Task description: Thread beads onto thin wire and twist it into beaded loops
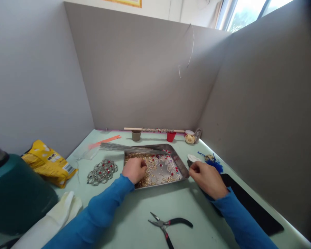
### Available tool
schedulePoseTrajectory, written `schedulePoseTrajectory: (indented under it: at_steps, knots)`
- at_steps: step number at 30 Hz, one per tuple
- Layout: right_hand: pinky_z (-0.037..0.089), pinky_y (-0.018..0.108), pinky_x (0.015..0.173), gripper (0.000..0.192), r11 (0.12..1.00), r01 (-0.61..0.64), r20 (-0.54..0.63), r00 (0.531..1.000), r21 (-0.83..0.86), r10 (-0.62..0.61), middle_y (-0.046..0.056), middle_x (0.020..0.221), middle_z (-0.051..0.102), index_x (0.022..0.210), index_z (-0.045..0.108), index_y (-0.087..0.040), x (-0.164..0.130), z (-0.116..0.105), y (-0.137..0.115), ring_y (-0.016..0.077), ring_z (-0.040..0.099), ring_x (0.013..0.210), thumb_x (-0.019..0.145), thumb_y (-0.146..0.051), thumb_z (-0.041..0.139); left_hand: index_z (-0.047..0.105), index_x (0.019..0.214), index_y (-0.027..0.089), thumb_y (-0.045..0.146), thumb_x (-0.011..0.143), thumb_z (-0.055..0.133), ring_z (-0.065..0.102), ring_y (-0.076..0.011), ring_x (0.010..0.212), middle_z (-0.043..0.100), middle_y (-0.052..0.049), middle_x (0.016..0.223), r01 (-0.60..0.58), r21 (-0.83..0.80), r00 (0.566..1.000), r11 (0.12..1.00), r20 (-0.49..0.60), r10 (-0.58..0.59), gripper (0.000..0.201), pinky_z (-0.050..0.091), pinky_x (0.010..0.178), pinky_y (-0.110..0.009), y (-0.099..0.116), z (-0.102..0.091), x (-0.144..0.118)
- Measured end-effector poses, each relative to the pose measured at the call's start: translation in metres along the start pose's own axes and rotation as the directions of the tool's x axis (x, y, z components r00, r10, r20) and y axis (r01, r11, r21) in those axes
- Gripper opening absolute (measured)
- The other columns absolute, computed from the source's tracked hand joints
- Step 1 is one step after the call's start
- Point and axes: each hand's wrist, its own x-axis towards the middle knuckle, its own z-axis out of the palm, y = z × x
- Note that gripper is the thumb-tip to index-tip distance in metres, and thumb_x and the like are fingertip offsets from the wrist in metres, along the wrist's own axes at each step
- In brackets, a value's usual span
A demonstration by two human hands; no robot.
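Note:
My left hand [134, 169] is over the left part of a metal tray [184, 169], its fingers pinched together above gold-coloured beads [145, 180]. Whatever it may hold is too small to make out. Just past the tray's right edge is my right hand [208, 178], with thumb and fingers closed in a pinch; anything between them cannot be made out. Red and clear beads [176, 169] lie scattered in the tray's right half. A bundle of thin metal wires [134, 148] rests across its back rim. Pliers [162, 224] with black handles lie in front, jaws apart.
To the left are a heap of beaded wire pieces [102, 172], a yellow packet [50, 160] and a dark green container [18, 193]. Behind the tray, a beaded stick [155, 130] spans two small cups. A blue tassel [214, 162] and black flat object [251, 204] are at right. Grey partitions enclose the table.

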Motion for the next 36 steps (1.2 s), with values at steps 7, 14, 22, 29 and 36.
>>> schedulePoseTrajectory:
  at_steps: [7, 14, 22, 29, 36]
  knots:
    - [0.039, 0.024, 0.058, 0.016, 0.849, 0.240, 0.047, 0.954, 0.471, -0.295, 0.000, 0.064, 0.062, 0.067, 0.059, -0.017, 0.025, 0.013, -0.036, 0.0138, 0.054, 0.060, 0.071, -0.023, 0.045, 0.064, 0.066, 0.019, 0.022, 0.062, 0.067, 0.055, -0.0180, 0.047, 0.052, 0.000, 0.040, 0.143, -0.247, 0.990, 0.958, 0.016, -0.144, 0.006, 0.040, 0.054, -0.025, -0.001, 0.003, 0.001]
    - [0.037, 0.021, 0.054, 0.014, 0.764, 0.327, -0.062, 0.933, 0.557, -0.354, -0.002, 0.061, 0.054, 0.068, 0.051, -0.018, 0.022, 0.043, -0.039, 0.0110, 0.048, 0.056, 0.078, -0.023, 0.043, 0.054, 0.115, 0.013, 0.029, 0.066, 0.066, 0.059, -0.0208, 0.061, 0.062, -0.005, 0.060, 0.062, -0.214, 0.967, 0.975, -0.228, -0.112, 0.053, 0.040, 0.059, -0.026, 0.012, -0.018, 0.002]
    - [0.033, 0.019, 0.051, 0.010, 0.654, 0.501, -0.189, 0.852, 0.566, -0.489, -0.005, 0.057, 0.047, 0.071, 0.046, -0.019, 0.004, 0.051, -0.048, 0.0083, 0.043, 0.051, 0.081, -0.016, 0.044, 0.057, 0.114, 0.016, 0.042, 0.078, 0.052, 0.041, -0.0094, 0.035, 0.053, 0.001, 0.046, 0.286, -0.639, 0.944, 0.714, 0.314, -0.098, 0.045, 0.031, 0.037, -0.021, 0.043, -0.001, -0.018]
    - [0.035, 0.020, 0.054, 0.015, 0.588, 0.521, -0.206, 0.830, 0.619, -0.518, -0.002, 0.062, 0.051, 0.074, 0.053, -0.017, -0.009, 0.055, -0.057, 0.0087, 0.045, 0.054, 0.085, -0.019, 0.043, 0.067, 0.091, 0.012, 0.038, 0.073, 0.061, 0.047, -0.0076, 0.041, 0.058, -0.002, 0.054, 0.230, -0.781, 0.970, 0.581, 0.229, -0.076, 0.032, 0.033, 0.039, -0.019, 0.047, -0.003, -0.020]
    - [0.035, 0.021, 0.054, 0.018, 0.594, 0.593, -0.281, 0.795, 0.543, -0.537, -0.002, 0.060, 0.052, 0.072, 0.055, -0.017, -0.013, 0.039, -0.050, 0.0091, 0.046, 0.054, 0.086, -0.024, 0.044, 0.063, 0.093, 0.010, 0.038, 0.067, 0.068, 0.048, -0.0053, 0.045, 0.061, -0.003, 0.069, 0.268, -0.890, 0.960, 0.369, 0.216, -0.176, 0.038, 0.033, 0.039, -0.018, 0.041, -0.015, -0.013]
